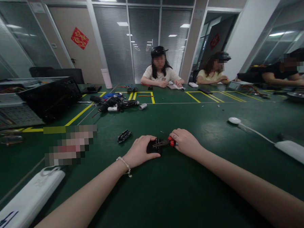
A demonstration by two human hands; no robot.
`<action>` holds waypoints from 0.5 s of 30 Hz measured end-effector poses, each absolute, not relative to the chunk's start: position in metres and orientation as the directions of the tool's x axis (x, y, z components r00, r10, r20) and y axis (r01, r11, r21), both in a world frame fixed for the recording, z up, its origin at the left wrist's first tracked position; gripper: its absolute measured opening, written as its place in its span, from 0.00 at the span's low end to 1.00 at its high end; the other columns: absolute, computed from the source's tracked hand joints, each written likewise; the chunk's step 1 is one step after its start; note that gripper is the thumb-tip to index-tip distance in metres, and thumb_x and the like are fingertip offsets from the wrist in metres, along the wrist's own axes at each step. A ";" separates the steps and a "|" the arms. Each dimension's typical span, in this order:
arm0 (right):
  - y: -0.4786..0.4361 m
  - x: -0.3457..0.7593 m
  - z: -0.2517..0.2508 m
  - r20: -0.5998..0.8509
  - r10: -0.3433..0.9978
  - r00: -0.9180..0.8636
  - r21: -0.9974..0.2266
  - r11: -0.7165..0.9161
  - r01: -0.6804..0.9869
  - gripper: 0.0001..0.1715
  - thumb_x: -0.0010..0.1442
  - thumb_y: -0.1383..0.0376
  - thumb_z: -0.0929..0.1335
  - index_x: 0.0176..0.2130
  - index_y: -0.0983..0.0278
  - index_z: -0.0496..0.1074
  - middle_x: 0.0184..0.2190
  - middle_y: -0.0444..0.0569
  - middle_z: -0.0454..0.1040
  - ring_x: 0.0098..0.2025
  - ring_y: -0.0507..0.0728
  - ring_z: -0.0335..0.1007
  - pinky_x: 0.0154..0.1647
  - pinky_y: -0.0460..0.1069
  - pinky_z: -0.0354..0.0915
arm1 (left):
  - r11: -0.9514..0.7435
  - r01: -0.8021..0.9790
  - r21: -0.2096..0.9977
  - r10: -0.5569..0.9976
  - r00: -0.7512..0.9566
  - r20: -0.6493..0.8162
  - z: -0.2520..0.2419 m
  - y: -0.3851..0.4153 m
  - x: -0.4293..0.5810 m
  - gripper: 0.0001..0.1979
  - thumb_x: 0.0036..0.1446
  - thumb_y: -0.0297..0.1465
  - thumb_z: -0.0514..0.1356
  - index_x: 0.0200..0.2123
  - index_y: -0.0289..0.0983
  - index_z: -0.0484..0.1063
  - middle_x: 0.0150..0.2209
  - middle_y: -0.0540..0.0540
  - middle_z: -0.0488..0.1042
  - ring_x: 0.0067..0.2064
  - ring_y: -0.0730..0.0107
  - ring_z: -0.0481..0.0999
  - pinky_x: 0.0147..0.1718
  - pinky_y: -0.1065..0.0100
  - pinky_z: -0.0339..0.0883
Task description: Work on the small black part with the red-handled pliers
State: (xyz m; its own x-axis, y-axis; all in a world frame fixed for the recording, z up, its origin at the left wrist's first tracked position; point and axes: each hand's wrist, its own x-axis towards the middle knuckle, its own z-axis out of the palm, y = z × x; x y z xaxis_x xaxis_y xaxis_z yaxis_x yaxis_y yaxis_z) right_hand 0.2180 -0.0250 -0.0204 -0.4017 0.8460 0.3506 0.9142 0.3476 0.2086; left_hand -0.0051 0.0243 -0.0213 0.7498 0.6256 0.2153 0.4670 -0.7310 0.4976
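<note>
My left hand (140,151) is closed over a small black part (153,147) lying on the green table (171,194). My right hand (185,142) grips red-handled pliers (166,143) whose jaws point left onto that black part. A beaded bracelet (124,164) sits on my left wrist. Another small black piece (124,136) lies on the table a little to the left of my left hand, apart from it.
A white power strip (24,202) lies at the near left, another white strip with a cable (296,152) at the right. Tools and black parts (115,103) are heaped farther back. An open computer case (26,100) stands at left. Three people sit along the far side.
</note>
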 end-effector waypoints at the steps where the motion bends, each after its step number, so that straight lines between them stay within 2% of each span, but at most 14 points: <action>1: -0.025 0.218 -0.021 0.353 0.848 -0.397 0.205 0.344 0.916 0.15 0.45 0.71 0.65 0.38 0.68 0.67 0.33 0.51 0.67 0.34 0.55 0.60 0.36 0.49 0.57 | -0.731 0.466 0.498 0.625 0.751 0.215 -0.021 0.024 -0.005 0.28 0.45 0.46 0.59 0.48 0.41 0.59 0.48 0.46 0.64 0.49 0.58 0.63 0.46 0.59 0.56; 15: -0.029 0.219 -0.020 0.366 0.846 -0.386 0.200 0.334 0.921 0.15 0.45 0.71 0.65 0.37 0.67 0.67 0.33 0.50 0.68 0.34 0.55 0.60 0.36 0.49 0.58 | -0.710 0.476 0.518 0.635 0.751 0.180 -0.018 0.023 -0.007 0.28 0.46 0.46 0.59 0.49 0.41 0.59 0.49 0.46 0.64 0.50 0.58 0.62 0.47 0.58 0.56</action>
State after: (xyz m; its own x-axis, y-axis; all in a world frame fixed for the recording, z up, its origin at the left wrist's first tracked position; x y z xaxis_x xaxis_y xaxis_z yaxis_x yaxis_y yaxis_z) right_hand 0.2193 -0.0287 -0.0200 -0.3862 0.8465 0.3664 0.9212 0.3338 0.1998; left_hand -0.0067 0.0231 -0.0182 0.7509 0.6353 0.1804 0.4764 -0.7103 0.5182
